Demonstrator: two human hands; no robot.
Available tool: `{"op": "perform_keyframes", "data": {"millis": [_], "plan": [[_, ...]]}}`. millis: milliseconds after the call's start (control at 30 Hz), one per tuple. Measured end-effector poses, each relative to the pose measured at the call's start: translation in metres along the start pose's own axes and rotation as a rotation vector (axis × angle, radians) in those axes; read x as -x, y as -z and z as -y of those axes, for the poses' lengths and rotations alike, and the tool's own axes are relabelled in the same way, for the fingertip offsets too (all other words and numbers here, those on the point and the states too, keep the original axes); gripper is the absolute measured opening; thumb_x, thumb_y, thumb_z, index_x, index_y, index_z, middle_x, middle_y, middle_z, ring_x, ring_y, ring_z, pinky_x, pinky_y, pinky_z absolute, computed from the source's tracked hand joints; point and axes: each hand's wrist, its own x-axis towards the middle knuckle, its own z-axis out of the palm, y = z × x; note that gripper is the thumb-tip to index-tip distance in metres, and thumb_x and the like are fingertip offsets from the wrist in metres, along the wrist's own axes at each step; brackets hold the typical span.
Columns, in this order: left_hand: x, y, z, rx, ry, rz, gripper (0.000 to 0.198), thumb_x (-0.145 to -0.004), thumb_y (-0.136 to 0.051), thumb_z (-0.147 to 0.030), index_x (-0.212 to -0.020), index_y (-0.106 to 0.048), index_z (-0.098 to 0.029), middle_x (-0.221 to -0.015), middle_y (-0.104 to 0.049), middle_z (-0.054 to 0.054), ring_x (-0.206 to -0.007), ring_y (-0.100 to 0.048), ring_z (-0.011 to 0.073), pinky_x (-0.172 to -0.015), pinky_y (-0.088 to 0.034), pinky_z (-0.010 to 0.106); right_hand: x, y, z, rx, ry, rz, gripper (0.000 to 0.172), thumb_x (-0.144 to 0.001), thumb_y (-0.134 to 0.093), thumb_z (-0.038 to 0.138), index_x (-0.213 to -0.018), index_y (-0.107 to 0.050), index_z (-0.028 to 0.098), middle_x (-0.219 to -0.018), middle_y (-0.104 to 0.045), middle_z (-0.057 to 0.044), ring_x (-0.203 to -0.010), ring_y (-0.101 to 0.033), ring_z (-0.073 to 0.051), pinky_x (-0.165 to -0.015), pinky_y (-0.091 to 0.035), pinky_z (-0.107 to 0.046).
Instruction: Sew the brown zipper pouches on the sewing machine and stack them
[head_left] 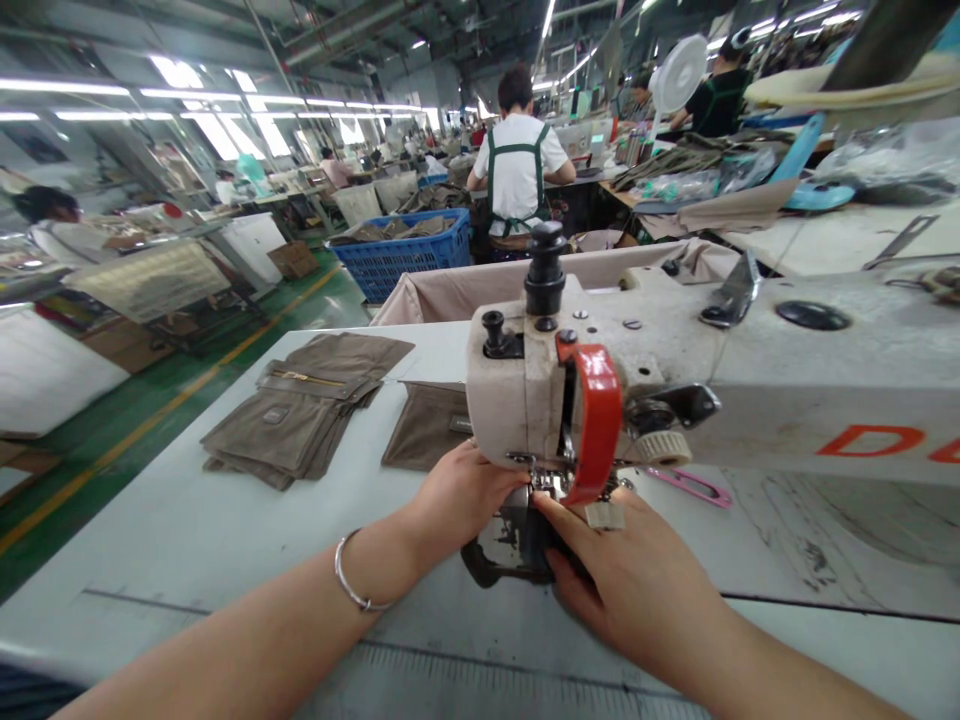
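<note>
My left hand (461,495) reaches under the head of a white sewing machine (750,385), its fingertips hidden beside the needle area, a silver bangle on the wrist. My right hand (630,575) lies below the machine's red guard (598,420), fingers pointing at the presser foot and resting on a dark part (510,550) of the machine bed. What the fingertips pinch, if anything, is hidden by the machine head.
A stack of olive-brown fabric pieces (304,410) lies on the white table (187,530) to the left, another piece (427,425) behind the machine. Pink scissors (694,487) lie to the right. A blue crate (401,250) and a person in a green apron (517,165) are beyond.
</note>
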Motion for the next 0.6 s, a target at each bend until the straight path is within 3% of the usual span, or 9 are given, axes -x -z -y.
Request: {"op": "perform_keyframes", "data": {"millis": [433, 600], "plan": [[0.002, -0.002, 0.003, 0.007, 0.045, -0.052, 0.021, -0.095, -0.051, -0.021, -0.096, -0.072, -0.020, -0.097, -0.072, 0.004, -0.094, -0.066, 0.0219, -0.089, -0.054, 0.037, -0.001, 0.002, 0.000, 0.006, -0.017, 0.077, 0.039, -0.090, -0.046, 0.024, -0.128, -0.055, 0.017, -0.105, -0.063, -0.009, -0.085, -0.053, -0.029, -0.076, -0.039, -0.044], [0.000, 0.018, 0.013, -0.039, 0.031, 0.020, 0.018, -0.094, -0.053, -0.022, -0.104, -0.068, -0.020, -0.104, -0.069, 0.005, -0.104, -0.062, 0.0221, -0.097, -0.049, 0.039, 0.001, 0.002, -0.001, -0.008, 0.007, 0.043, 0.036, -0.092, -0.046, 0.023, -0.126, -0.057, 0.017, -0.102, -0.064, -0.009, -0.083, -0.053, -0.027, -0.075, -0.039, -0.043]]}}
